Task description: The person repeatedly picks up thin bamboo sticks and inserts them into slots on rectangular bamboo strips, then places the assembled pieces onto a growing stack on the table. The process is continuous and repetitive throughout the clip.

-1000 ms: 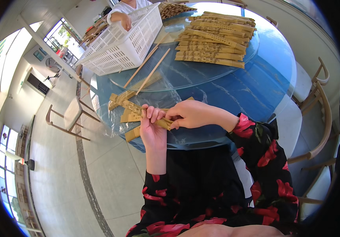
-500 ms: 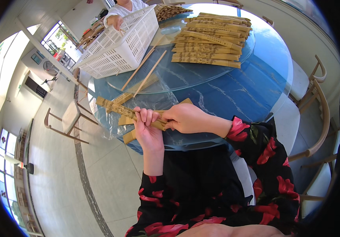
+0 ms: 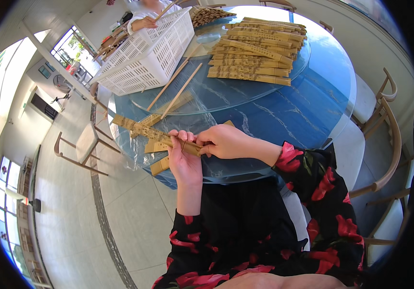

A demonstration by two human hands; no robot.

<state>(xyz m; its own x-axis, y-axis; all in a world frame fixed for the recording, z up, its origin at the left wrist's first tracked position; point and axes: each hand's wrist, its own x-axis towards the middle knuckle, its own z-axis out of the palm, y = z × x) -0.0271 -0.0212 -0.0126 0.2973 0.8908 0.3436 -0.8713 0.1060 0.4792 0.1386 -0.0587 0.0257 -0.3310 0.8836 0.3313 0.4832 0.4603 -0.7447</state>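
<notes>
A long gold chopstick sleeve (image 3: 142, 129) with dark print slants across the near left edge of the table. My left hand (image 3: 185, 156) is closed round its lower part, palm up, fingers curled over it. At the sleeve's near right end, my right hand (image 3: 226, 142) pinches with thumb and forefinger; its other fingers are curled in. Whether a chopstick is inside the sleeve is hidden. Under and beside my left hand lie more gold sleeves (image 3: 159, 166). Two bare wooden chopsticks (image 3: 182, 91) rest farther out, near a clear plastic sheet (image 3: 195, 110).
A big stack of gold sleeves (image 3: 255, 53) lies on the glass turntable (image 3: 235, 103). A white slotted basket (image 3: 144, 70) stands at the far left. Behind it, a co-worker's hand (image 3: 144, 23) holds a wooden stick. Chopsticks (image 3: 209, 17) are heaped beyond; chairs (image 3: 385, 144) surround the table.
My left hand has shifted slightly right and up along the sleeve, and the sleeve has moved a little. The co-worker's hand has risen from the basket with a stick.
</notes>
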